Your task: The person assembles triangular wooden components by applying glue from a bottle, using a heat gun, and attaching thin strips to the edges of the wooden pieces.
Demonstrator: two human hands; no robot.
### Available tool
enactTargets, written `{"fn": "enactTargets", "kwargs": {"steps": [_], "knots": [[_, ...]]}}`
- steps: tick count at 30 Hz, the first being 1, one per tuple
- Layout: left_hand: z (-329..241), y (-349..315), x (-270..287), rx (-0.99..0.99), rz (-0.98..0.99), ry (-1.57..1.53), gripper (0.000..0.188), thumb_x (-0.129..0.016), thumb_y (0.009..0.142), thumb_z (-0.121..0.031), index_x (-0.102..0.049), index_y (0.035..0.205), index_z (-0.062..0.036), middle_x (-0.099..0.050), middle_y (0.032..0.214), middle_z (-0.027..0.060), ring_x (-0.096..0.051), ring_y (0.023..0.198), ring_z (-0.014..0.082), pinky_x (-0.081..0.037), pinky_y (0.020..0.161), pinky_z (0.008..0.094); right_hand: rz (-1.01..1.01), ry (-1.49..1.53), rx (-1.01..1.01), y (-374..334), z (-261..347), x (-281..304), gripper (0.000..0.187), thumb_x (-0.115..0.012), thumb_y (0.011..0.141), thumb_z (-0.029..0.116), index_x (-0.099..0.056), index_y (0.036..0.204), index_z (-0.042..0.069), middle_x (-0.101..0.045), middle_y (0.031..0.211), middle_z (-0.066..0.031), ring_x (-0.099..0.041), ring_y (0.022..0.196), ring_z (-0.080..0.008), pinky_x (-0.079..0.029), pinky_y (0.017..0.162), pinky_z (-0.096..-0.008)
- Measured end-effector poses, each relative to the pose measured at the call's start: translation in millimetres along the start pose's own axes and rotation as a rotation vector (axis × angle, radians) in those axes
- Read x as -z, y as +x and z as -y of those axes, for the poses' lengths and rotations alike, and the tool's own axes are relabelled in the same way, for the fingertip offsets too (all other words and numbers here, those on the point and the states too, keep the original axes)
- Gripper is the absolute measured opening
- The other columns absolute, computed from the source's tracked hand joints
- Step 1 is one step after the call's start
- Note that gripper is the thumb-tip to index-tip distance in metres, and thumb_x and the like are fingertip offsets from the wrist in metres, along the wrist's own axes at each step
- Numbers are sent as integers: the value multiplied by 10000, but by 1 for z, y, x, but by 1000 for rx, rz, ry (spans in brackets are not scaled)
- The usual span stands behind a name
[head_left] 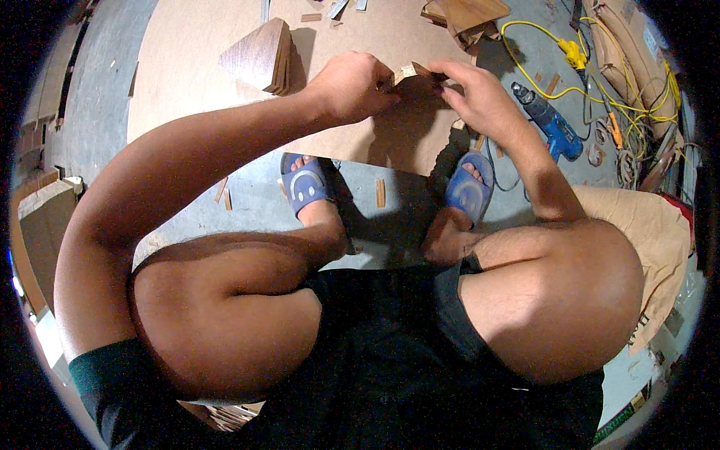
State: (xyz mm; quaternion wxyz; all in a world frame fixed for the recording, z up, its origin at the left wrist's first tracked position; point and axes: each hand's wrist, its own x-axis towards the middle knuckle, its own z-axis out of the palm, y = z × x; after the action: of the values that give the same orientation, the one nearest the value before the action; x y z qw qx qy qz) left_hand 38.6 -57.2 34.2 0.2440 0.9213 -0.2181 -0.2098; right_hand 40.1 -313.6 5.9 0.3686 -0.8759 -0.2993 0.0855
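1. Setting: grey concrete workshop floor [262,210] with a large sheet of light brown plywood [195,60] lying flat on it; the person squats at the sheet's near edge, knees and blue slide sandals [306,187] in the lower half of the view.
2. Work item: a small angular piece of brown wood [412,73], thin and folded-looking, is held up just above the plywood sheet, near the top centre of the view, between both hands.
3. Left hand [349,86]: fingers curled, pinching the left end of the small wood piece; grip is closed on it.
4. Right hand [476,94]: fingertips pinch the right end of the same piece from above; also closed on it. Exact finger contact is partly hidden by shadow.
5. Just left of the hands, resting on the sheet: a stack of wedge-shaped brown wood panels [262,56], edges aligned, casting a shadow to the right.
6. Top of the sheet: a loose heap of wood offcuts [465,19].
7. Right of the right hand, on the floor: a blue power drill [551,124], lying on its side, well apart from the work item.
8. Beyond the drill: tangled yellow cable [592,75].
9. Small wood slivers [380,193] lie scattered on the floor between the sandals.
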Motion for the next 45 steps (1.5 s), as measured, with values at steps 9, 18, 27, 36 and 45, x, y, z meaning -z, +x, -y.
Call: {"fn": "enactTargets", "kwargs": {"steps": [9, 18, 27, 36, 45], "knots": [[-4, 2, 1, 32, 18, 23, 266, -749, 846, -306, -773, 969, -71, -727, 862, 208, -717, 792, 367, -564, 758, 449, 1, -23, 4, -1, -3, 0, 422, -617, 841, 25, -614, 1263, 30, -673, 1172, -200, -639, 1117, -388, -510, 982, -430], [-4, 3, -1, 1, 7, 67, 264, -753, 846, -308, -772, 965, -73, -729, 872, 203, -713, 806, 377, -567, 772, 454, 4, -3, -7, 0, -5, -1, 432, -620, 831, 20, -622, 1263, 28, -673, 1192, -196, -639, 1127, -384, -506, 997, -426], [-2, 2, -7, 24, 36, 76, 291, -740, 854, -311, -749, 949, -36, -727, 873, 212, -716, 833, 382, -570, 766, 453, 8, -1, 35, -3, -14, -13, 425, -632, 826, 12, -627, 1251, 30, -682, 1163, -191, -653, 1102, -366, -513, 976, -410], [-1, 4, -2, -59, 23, 72, 281, -698, 876, -303, -719, 926, -27, -704, 853, 212, -684, 826, 398, -550, 772, 472, -10, 1, 66, -6, -16, -4, 406, -641, 831, 27, -638, 1236, 35, -690, 1150, -183, -663, 1068, -361, -523, 943, -407], [8, 9, -10, -80, 7, 47, 257, -740, 847, -259, -711, 955, -27, -719, 888, 208, -704, 817, 395, -572, 737, 457, 16, -8, 2, -6, -14, -2, 418, -655, 830, 74, -646, 1248, 50, -682, 1178, -191, -658, 1082, -381, -527, 954, -430]]}}
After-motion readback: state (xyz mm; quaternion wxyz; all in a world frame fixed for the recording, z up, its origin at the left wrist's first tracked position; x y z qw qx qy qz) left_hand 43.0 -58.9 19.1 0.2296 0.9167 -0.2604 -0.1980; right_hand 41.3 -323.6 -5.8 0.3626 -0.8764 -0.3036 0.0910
